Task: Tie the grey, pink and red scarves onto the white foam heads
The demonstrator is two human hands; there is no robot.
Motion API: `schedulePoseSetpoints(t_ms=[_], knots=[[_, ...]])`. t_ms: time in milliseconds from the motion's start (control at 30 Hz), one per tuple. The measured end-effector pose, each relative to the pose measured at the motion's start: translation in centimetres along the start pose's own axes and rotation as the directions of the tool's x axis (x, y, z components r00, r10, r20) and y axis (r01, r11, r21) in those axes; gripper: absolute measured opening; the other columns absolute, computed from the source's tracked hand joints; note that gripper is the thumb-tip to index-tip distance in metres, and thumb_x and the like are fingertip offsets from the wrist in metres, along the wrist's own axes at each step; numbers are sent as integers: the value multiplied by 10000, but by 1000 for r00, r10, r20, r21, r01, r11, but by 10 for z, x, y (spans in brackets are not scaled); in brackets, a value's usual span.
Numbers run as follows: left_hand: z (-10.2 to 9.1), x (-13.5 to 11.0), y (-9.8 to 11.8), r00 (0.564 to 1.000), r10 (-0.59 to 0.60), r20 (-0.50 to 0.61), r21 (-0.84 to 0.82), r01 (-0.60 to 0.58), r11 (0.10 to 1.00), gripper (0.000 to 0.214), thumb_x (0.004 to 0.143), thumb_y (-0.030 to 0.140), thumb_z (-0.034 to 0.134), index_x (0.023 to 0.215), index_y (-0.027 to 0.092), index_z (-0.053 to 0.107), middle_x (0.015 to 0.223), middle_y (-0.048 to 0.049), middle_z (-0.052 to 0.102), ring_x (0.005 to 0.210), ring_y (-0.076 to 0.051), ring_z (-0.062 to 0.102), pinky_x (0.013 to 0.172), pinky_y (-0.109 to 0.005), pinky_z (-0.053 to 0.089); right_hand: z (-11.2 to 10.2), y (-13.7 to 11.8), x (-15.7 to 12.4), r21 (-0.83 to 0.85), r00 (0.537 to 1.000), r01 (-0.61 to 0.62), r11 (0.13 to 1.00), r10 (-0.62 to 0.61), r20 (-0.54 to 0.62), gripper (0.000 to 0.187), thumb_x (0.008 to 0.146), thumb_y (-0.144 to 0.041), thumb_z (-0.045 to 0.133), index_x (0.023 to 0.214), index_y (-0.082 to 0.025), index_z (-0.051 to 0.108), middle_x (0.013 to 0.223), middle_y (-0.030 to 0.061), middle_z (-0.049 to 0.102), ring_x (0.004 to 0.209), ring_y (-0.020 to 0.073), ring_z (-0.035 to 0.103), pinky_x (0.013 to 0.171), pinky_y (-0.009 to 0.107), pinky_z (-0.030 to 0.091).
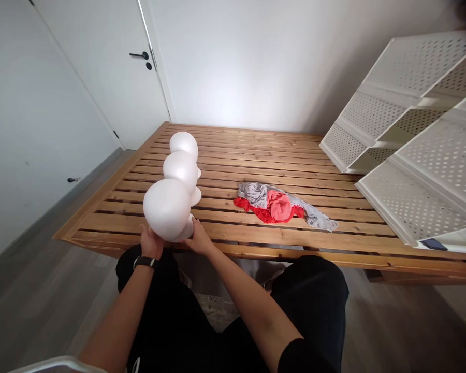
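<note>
**Front dummy head [166, 206] held low, by both hands**

I have the front dummy head at the near left corner of the slatted bed [116, 223], first in a row with the middle head [178, 168] and back head [184, 144] beyond it. My right hand [198, 237] curls round its base, thumb on the near side. My left hand [151, 243] cups the other side low down; its fingers run behind the white curve, so I can't tell how firmly they close. I judge the low hold suits a rounded, smooth crown, and the row seems meant to line all three up along the bed's side. The head looks upright, long axis roughly vertical, crown up, base down; which way it faces I can't make out. Grey cloth [314, 215] and red cloth [261, 213] lie bundled to the right, well apart.
</note>
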State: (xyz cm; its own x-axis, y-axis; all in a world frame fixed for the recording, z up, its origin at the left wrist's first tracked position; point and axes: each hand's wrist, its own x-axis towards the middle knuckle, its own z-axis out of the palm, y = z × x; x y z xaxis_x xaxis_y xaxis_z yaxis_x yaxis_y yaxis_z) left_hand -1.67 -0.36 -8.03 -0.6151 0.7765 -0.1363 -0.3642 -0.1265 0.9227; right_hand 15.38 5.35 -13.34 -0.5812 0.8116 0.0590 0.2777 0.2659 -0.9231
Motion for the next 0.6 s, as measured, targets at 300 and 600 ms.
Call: schedulePoseSetpoints(t_ms=[300,600], knots=[[30,-52,-26,997,-10,77,-31,12,999,803,901,841,507,1459,279,644,1532,-46,609,1532,-286,437,1263,-413,390,-5,-25,-36,-7,947,76,997,-74,-313,758,836,-275,692,1533,-198,405,1531,148,527,1401,331,519,1170,475,453],[146,-78,-80,917,-94,387,-57,126,990,819,943,815,463,1482,222,633,1567,-87,567,1578,-276,362,1313,-417,302,-122,13,-85,-229,869,-166,959,32,-494,621,899,-321,593,1494,-197,464,1503,158,557,1385,339,544,1135,472,487]])
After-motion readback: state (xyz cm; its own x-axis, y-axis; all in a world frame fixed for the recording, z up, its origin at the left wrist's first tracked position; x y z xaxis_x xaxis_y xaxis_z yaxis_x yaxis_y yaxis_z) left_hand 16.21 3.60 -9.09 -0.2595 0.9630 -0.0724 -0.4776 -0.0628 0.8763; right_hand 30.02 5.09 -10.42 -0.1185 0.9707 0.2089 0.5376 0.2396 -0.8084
